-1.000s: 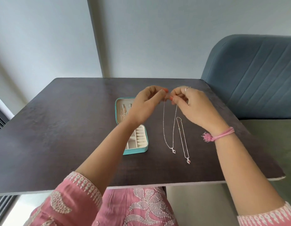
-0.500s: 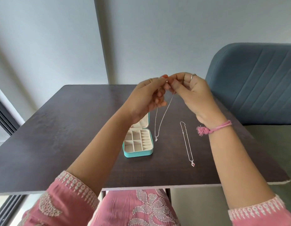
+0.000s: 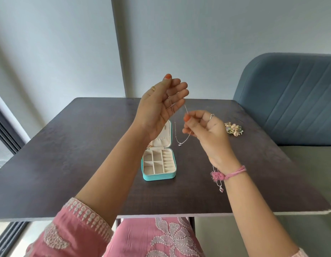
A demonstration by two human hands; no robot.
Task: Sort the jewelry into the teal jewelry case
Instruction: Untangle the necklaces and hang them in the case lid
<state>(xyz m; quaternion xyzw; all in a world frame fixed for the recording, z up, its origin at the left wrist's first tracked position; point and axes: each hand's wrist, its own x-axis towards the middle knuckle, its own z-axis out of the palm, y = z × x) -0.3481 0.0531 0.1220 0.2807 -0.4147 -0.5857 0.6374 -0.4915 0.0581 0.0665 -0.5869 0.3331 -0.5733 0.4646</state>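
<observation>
A person's two hands hold a thin silver necklace [image 3: 179, 140] in the air above an open teal case [image 3: 159, 176] on a dark tabletop [image 3: 77, 145]. The left hand [image 3: 161, 108] is raised above the case, palm turned toward the camera, fingers loosely curled with one end of the chain caught near the thumb and fingertips. The right hand [image 3: 203, 128], lower and to the right of the case, pinches the other run of chain between thumb and forefinger, its remaining fingers curled in. The chain sags between the two hands, and its small pendant hangs just above the tabletop behind the case's right corner.

The case's cream tray shows divided compartments and a bank of ring rolls; its lid stands upright behind, with a gathered pocket inside. A second necklace [image 3: 220, 187] with a small red heart pendant lies on the tabletop to the right of the case, partly hidden by the right wrist. A cluster of pale floral jewelry [image 3: 234, 128] sits farther right of the case, well apart from it.

The step in hand appears to be carrying the chain to the case. Doing it well likely means keeping both ends separated so the chain does not knot, lowering the pendant in first, and letting the chain settle in loose coils within one compartment or the lid pocket.
</observation>
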